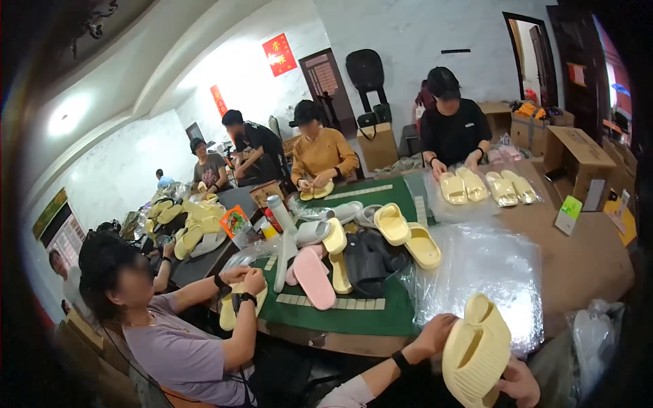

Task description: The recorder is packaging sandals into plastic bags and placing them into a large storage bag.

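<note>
Yellow slippers (476, 360) btwn both hands (520, 382), nr clear plastic bags (476, 272).

A pale yellow slipper (471, 370), ribbed on its outer face, is tilted up between the hands (520, 385), by the worktop's (592, 265) near edge; whether another is tucked against it is unclear.

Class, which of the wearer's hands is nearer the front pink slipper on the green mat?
Left. The left hand is to the right of the pink slipper, by the left edge of the held yellow footwear; the right hand is farther right and closer to the wearer.
</note>
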`<control>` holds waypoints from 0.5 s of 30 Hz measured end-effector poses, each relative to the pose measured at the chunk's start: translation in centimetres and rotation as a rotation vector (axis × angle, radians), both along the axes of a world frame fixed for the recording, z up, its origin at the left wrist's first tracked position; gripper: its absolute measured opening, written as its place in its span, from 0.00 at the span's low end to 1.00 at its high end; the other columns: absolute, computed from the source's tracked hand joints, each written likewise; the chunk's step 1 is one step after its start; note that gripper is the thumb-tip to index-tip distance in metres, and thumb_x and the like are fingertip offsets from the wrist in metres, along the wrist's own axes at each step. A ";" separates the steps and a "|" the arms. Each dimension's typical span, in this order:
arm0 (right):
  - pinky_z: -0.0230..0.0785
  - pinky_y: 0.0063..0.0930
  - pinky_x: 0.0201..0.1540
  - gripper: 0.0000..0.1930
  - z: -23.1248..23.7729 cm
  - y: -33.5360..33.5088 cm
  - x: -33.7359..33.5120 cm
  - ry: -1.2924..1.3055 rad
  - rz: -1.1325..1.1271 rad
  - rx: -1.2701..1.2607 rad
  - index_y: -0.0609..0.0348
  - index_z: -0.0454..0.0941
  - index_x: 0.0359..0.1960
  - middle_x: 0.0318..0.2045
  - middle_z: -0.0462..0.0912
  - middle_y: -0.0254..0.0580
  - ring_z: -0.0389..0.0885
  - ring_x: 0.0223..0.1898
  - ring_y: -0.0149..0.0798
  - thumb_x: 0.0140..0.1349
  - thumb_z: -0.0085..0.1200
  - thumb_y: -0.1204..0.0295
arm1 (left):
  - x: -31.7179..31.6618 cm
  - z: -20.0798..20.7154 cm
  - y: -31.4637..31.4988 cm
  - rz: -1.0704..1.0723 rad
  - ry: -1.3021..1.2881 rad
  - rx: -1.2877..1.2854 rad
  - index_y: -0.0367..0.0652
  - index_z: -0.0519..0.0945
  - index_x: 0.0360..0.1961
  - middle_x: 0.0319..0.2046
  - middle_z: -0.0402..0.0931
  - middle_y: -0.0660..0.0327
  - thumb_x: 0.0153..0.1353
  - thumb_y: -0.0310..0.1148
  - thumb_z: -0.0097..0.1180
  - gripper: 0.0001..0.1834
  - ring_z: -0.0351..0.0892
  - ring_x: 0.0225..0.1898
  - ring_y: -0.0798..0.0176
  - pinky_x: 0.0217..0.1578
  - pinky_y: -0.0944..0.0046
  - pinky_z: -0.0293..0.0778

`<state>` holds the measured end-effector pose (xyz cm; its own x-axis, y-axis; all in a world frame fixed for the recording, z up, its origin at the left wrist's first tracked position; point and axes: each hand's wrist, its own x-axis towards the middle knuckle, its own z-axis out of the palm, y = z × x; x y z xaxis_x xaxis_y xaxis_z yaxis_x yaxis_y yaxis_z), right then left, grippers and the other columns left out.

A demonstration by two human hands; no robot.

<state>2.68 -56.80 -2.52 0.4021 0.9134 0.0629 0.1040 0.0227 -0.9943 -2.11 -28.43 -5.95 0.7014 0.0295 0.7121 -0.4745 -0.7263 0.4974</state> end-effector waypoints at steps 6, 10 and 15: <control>0.49 0.35 0.65 0.27 2.6 3.2 -0.9 -0.143 0.178 -0.006 0.62 0.68 0.59 0.61 0.64 0.48 0.59 0.64 0.44 0.57 0.59 0.70 | 1.7 -10.0 3.5 -0.317 0.302 -0.395 0.39 0.74 0.47 0.36 0.75 0.53 0.55 0.32 0.53 0.18 0.74 0.39 0.51 0.39 0.52 0.68; 0.51 0.32 0.64 0.29 2.8 5.1 -0.8 -0.191 0.391 -0.003 0.67 0.60 0.62 0.60 0.60 0.51 0.57 0.63 0.43 0.64 0.51 0.63 | 3.0 -11.0 5.5 -0.153 0.262 -0.149 0.40 0.73 0.50 0.35 0.74 0.52 0.57 0.32 0.52 0.18 0.73 0.39 0.51 0.39 0.51 0.68; 0.58 0.31 0.57 0.25 2.0 2.9 -0.3 -0.204 0.284 0.020 0.71 0.65 0.55 0.53 0.64 0.49 0.64 0.56 0.41 0.66 0.49 0.61 | 4.0 -4.4 1.4 0.270 0.189 0.256 0.43 0.78 0.46 0.25 0.73 0.49 0.64 0.35 0.50 0.12 0.74 0.28 0.50 0.29 0.54 0.68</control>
<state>2.35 -53.94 -0.52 0.1091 0.9849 0.1347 0.2876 0.0984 -0.9527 1.87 -27.06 -10.35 0.8118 0.0688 0.5798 -0.1680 -0.9235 0.3449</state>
